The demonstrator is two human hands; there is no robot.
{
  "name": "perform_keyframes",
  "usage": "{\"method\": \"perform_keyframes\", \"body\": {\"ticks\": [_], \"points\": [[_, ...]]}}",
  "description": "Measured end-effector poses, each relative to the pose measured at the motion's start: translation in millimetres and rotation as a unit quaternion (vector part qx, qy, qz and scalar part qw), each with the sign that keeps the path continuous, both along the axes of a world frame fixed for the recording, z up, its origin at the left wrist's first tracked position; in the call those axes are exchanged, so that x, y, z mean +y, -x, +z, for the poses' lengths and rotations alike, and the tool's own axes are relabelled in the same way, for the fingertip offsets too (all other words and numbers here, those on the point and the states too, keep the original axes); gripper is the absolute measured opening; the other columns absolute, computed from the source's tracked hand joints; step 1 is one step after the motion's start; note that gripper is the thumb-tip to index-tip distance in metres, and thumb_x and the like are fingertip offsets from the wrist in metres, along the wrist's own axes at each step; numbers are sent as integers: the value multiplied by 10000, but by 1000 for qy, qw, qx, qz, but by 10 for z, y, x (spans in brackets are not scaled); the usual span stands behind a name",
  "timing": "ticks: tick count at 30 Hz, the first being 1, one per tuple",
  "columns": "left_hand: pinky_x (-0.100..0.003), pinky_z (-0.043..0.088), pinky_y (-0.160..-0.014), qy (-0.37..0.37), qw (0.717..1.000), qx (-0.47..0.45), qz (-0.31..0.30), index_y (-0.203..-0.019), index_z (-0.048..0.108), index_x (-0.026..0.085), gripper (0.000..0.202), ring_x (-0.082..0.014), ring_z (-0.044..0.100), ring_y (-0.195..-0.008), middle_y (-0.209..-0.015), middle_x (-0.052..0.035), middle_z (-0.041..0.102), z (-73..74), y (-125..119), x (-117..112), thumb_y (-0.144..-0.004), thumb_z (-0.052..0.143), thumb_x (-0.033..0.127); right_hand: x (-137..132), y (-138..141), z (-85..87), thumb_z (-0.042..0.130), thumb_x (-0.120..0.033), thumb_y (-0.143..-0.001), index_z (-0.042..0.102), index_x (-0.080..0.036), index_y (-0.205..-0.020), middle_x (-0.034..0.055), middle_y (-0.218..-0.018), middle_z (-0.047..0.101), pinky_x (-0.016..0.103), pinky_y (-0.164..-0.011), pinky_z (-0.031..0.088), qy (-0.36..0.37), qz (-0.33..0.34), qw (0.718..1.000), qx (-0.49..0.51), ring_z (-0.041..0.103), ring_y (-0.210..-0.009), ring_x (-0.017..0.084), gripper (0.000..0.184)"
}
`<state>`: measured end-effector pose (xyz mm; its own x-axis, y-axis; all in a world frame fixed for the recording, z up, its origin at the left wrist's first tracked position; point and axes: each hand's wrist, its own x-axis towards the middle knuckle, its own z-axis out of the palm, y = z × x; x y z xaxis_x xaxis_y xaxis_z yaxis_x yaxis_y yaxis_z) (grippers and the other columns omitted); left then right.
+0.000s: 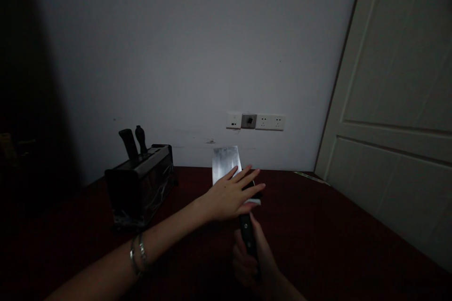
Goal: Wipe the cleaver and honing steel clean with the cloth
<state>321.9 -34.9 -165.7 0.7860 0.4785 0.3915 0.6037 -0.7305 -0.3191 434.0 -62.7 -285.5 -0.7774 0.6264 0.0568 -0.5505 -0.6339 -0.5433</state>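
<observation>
A cleaver (225,160) with a broad shiny blade and a black riveted handle is held up in front of me, blade pointing away. My right hand (252,256) wraps round the handle from below. Across the lower part of the blade lies my left hand (228,195), fingers stretched out and spread toward the right. It hides much of the blade. A small pale edge (254,201) shows beside the left thumb, close to the handle; I cannot tell whether it is cloth, paper or part of the blade.
To the left, a dark knife block (139,188) stands on the dark red table (303,225) with two black handles (129,143) sticking up. Sockets and switches (270,122) line the pale wall behind. A panelled door (395,141) rises at the right. The room is dim.
</observation>
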Motion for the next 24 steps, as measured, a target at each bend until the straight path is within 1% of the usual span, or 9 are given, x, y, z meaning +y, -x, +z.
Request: {"method": "perform_keyframes", "body": {"ticks": [4,6,8,11,14,16,20,24], "points": [[-447,112,-1059,-16,998,-28,48,-1330,306,242,489,-256,56,-1342,-1467,-74,108,112,61,203,-877,390,405,-50,10,44,291,-672,-758,460,-189,-407,-73,-234,308,163,-212,230,15,12,1000,8,154,-199,43,620],[-455,112,-1057,-26,997,-38,68,-1325,312,227,481,-265,54,-1341,-1468,-87,95,147,59,242,-878,395,386,-77,10,59,319,-669,-751,459,-189,-408,-75,-236,309,162,-213,226,12,18,1000,14,155,-202,43,606],[-445,116,-1059,-30,997,-23,60,-1328,305,215,491,-262,54,-1341,-1467,-95,94,142,25,195,-876,400,382,-88,5,61,375,-655,-738,462,-185,-418,-80,-243,315,153,-220,220,3,10,1000,24,150,-206,37,576],[-423,132,-1063,-33,999,16,20,-1337,290,220,499,-248,57,-1342,-1466,-87,113,89,-50,49,-882,378,404,-76,-10,55,450,-638,-710,461,-181,-428,-86,-243,319,147,-223,209,-18,-1,999,36,138,-205,29,537],[-408,161,-1060,-34,999,32,0,-1331,307,234,489,-243,82,-1341,-1463,-74,139,67,-79,-5,-884,364,425,-65,-21,58,445,-647,-706,453,-187,-431,-88,-238,315,154,-218,212,-20,-8,999,34,132,-204,33,536],[-405,163,-1059,-38,999,25,7,-1323,322,238,481,-244,97,-1339,-1462,-70,145,95,-54,58,-881,374,421,-73,-19,63,419,-655,-715,440,-190,-427,-88,-238,310,153,-217,208,-14,-10,999,29,133,-205,34,547],[-419,144,-1061,-46,998,-3,41,-1317,325,234,460,-239,82,-1341,-1465,-75,126,211,74,306,-891,354,406,-114,7,53,382,-682,-715,426,-192,-422,-90,-237,295,152,-217,188,-17,6,1000,14,135,-204,37,573],[-431,148,-1059,-44,996,-16,70,-1348,261,215,490,-238,80,-1340,-1460,-90,142,319,200,515,-906,292,423,-136,33,20,308,-710,-728,418,-193,-430,-94,-243,276,155,-222,192,-9,17,1000,4,129,-208,40,607]]}}
